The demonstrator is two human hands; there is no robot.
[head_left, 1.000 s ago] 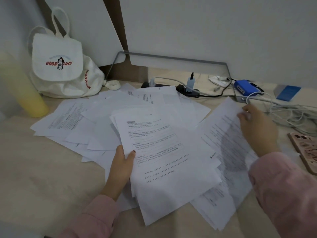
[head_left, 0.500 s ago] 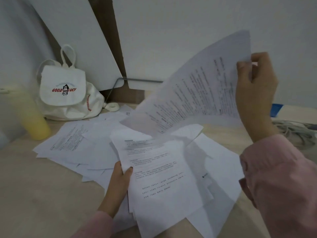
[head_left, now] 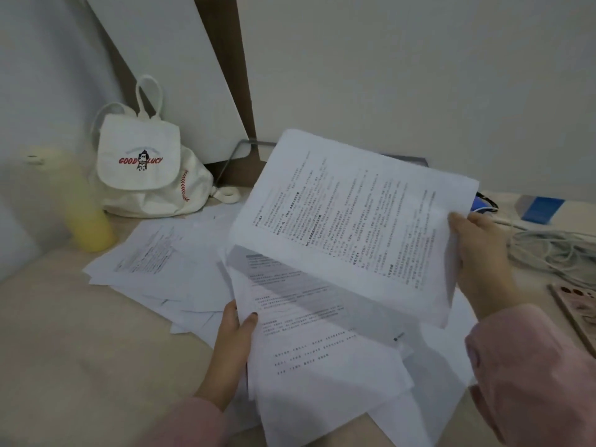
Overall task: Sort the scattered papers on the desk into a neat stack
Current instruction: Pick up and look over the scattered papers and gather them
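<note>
My right hand (head_left: 480,253) pinches one printed sheet (head_left: 354,221) at its 3 o'clock edge, thumb on top; the sheet hangs in the air, tilted, above the bundle (head_left: 322,343) that my left hand (head_left: 233,337) clamps at its 9 o'clock edge, thumb over the top page. Both grips are narrow and closed on paper.

Risks, as I judge them. (a) The lifted sheet is held at one edge only, so its free 9 o'clock side may sag or swing and land skewed on the bundle. (b) The bundle is fanned, with corners splayed toward 5 o'clock; with a one-sided clamp, lower pages could slide out as the new sheet comes down. (c) The loose papers (head_left: 151,262) at 10 o'clock of the left hand lie overlapped on the desk (head_left: 80,350), near the yellow bottle (head_left: 84,214) and the white bag (head_left: 145,169); dragging them could nudge either. (d) The cables (head_left: 554,250) at 3 o'clock of the right hand could snag a sheet or my sleeve (head_left: 532,366).

Relative position: the sheet extends from my right grip toward 9 o'clock; the bundle extends from my left grip toward 3 o'clock, directly under the sheet's near corner.
</note>
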